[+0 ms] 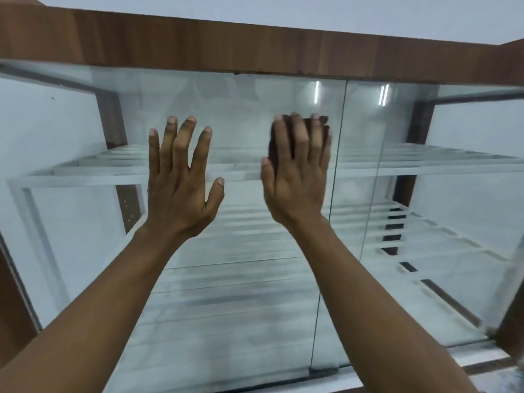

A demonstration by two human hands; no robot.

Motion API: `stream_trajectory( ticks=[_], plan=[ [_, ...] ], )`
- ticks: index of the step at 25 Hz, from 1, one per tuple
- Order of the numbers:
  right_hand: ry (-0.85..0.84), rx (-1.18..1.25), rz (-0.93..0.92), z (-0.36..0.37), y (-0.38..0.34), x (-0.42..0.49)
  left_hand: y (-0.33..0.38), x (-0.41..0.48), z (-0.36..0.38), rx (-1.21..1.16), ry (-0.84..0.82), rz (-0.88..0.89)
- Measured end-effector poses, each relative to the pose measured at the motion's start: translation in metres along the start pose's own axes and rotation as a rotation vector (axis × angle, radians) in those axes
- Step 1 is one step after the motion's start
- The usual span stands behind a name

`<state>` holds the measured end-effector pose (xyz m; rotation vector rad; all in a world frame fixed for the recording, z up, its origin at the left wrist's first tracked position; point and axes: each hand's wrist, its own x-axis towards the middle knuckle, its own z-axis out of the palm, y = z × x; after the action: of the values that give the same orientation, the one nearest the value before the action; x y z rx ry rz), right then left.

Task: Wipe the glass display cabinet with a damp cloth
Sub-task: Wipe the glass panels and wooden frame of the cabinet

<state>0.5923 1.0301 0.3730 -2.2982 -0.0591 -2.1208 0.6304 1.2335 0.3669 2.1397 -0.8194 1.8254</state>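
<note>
The glass display cabinet fills the view, with sliding glass panes under a brown wooden top. My left hand lies flat on the left pane with its fingers spread. My right hand presses a dark brown cloth flat against the same pane, fingers straight, near the pane's right edge. Only the cloth's left side and top corner show past my fingers.
White slatted shelves run across the inside at two levels. A second glass pane overlaps on the right. Brown wooden side posts frame the cabinet, and a white wall stands behind it.
</note>
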Motion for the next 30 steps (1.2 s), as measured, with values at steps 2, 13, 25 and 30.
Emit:
stream_trajectory(
  ticks=[2,13,25,30],
  plan=[
    [-0.128,0.067,-0.308,0.003,-0.024,-0.04,0.006,-0.004,0.001,-0.005,-0.006,-0.006],
    [-0.189,0.045,-0.292,-0.005,-0.003,-0.087,0.032,-0.048,0.009,-0.03,-0.102,-0.034],
    [-0.226,-0.007,-0.162,-0.016,0.02,-0.126,0.041,-0.06,0.02,-0.069,-0.09,-0.04],
    [-0.023,-0.021,0.245,-0.013,0.047,-0.061,0.041,-0.058,0.02,-0.089,-0.091,-0.057]
  ],
)
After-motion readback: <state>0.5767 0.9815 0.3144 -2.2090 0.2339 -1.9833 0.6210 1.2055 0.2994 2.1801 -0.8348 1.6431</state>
